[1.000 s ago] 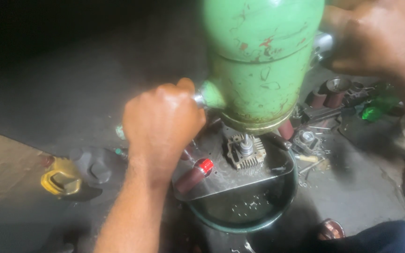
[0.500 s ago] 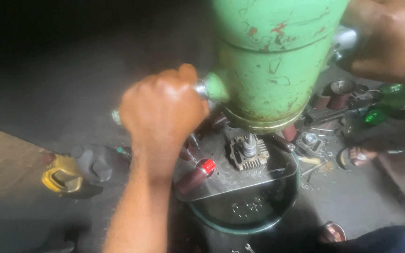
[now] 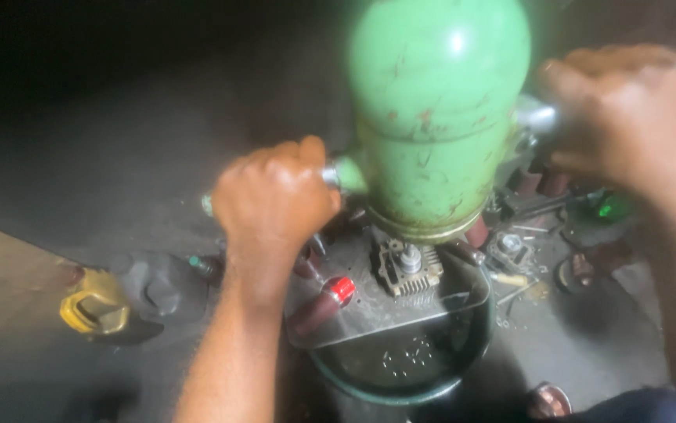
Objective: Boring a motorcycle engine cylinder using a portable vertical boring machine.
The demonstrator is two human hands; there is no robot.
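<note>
Green tank (image 3: 439, 117) held up by both hands, upper centre of view.
Left hand (image 3: 275, 200) has its grip closed round the tank's metal side handle (image 3: 331, 174) at 9 o'clock; right hand (image 3: 627, 117) is fisted at 3 o'clock. A small finned engine part (image 3: 408, 270) lies below on a metal tray (image 3: 385, 313).

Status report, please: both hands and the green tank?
Left hand and right hand closed on side handles of green tank. Finned engine part directly below.

centre: green machine body (image 3: 439, 117) is blocking the middle, left hand (image 3: 275, 200) and right hand (image 3: 635, 117) flanking it
below: finned metal part (image 3: 408, 270) and red-capped tool (image 3: 322, 304) are crowding the plate
right: small parts are cluttering the floor
upper left: dark floor is lying open
lower left: yellow jug (image 3: 95, 312) is sitting there
</note>
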